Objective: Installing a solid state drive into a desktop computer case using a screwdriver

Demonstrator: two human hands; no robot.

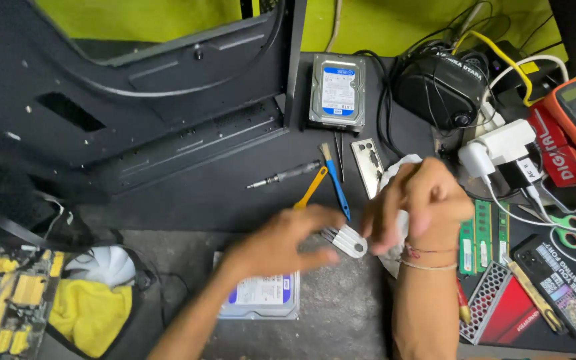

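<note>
Both bare forearms come up from the bottom edge and lean toward each other. The left hand (281, 243) lies palm down, blurred, its fingers stretched out to the right. The right hand (418, 203) is held knuckles up with the wrist bent, fingers curled downward in a pinch. A thin string band circles the right wrist. The fingertips of both hands nearly meet.

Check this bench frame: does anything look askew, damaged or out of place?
Nothing looks damaged or spilled. The bench is cluttered: one hard drive lies by the case frame, and another hard drive sits partly under the left hand. The right hand grips a white cloth beside a small white part.
</note>
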